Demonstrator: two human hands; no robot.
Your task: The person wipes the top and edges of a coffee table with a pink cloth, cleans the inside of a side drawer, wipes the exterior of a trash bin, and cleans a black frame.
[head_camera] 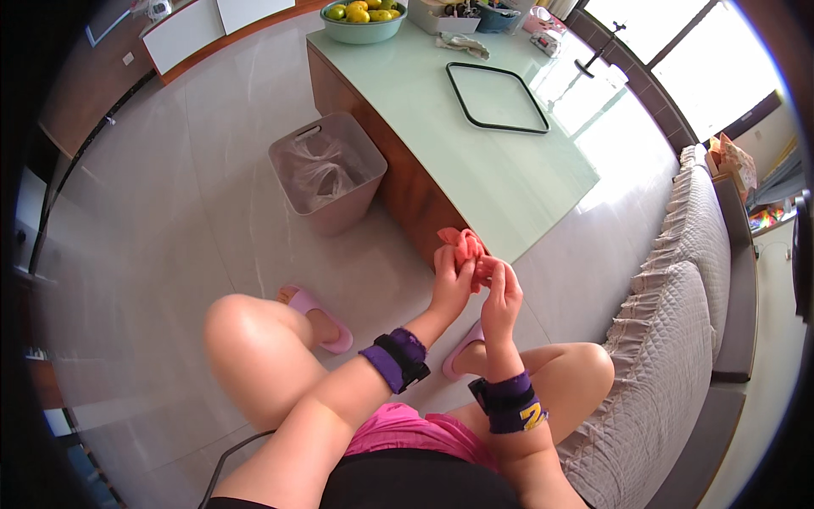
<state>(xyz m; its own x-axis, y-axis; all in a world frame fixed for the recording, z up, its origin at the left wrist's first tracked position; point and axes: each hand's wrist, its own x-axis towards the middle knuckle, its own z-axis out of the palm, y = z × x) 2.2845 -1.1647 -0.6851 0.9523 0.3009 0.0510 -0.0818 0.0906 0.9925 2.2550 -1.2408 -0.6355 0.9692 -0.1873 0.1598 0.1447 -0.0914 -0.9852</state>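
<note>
A crumpled coral-red piece of thin, soft material [464,242] is bunched up between my two hands; whether it is cloth or plastic I cannot tell. My left hand [451,283] pinches it from below, with its loose end sticking up past the fingers. Close beside it, my right hand [502,299] grips another part between thumb and fingertips. Both hands are near the front corner of a glass-topped table [496,210], and part of the material is hidden behind the fingers.
A grey waste bin [346,213] with a clear plastic liner [318,172] stands left of the table. On the tabletop are a black-rimmed rectangular frame or lid [470,118], a folded cloth [463,44] and a bowl [362,33] of yellow-green fruit. A quilted sofa [661,343] lies to the right.
</note>
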